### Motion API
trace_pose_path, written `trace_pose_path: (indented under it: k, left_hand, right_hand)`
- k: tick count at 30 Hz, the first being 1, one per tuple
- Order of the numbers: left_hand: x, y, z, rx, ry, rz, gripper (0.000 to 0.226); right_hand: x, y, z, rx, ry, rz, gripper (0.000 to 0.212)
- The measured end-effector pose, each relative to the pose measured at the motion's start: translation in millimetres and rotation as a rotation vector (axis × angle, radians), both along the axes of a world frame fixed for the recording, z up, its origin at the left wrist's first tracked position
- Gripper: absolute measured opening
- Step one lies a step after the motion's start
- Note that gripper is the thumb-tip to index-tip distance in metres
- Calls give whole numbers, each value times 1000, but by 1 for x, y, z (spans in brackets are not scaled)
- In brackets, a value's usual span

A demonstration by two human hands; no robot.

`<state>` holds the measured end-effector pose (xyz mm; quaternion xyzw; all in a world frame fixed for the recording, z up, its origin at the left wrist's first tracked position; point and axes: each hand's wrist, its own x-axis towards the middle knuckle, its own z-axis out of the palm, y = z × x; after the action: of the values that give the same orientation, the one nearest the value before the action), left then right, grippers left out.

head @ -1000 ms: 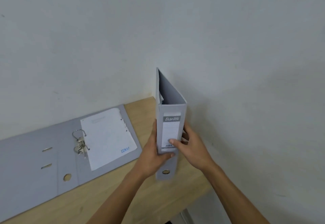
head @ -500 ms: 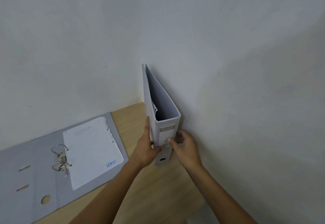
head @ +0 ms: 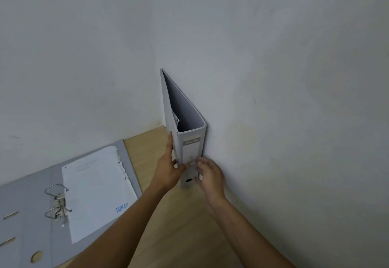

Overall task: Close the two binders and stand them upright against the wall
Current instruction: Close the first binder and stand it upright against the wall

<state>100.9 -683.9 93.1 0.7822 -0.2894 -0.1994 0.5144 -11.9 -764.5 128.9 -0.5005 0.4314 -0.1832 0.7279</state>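
A closed grey binder stands upright in the corner of the wooden table, its right cover against the right wall and its labelled spine facing me. My left hand grips its left cover and spine near the bottom. My right hand touches the lower right edge of the spine with its fingertips. A second grey binder lies open and flat at the left, metal rings up, with a white sheet on its right half.
Two white walls meet in a corner behind the standing binder. Bare wooden tabletop shows between the open binder and the right wall, under my forearms.
The closed binder has been carried back and right into the corner and now stands against the right wall. Both hands went with it; my view has tilted.
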Motion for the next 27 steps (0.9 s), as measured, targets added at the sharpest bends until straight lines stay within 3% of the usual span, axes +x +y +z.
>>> trace_pose_path:
  k: [12,21,27]
  left_hand:
    - [14,-9,2,55,-6,115,99]
    - [17,-13,6,167,-85,166,99]
    - [15,-8,12,200,-59,175,85]
  right_hand:
    - [15,-2,-1,-116,95,368,68]
    - [22,-14,13,-107,124,449,69]
    - [19,-16,13,-123,101,434,67]
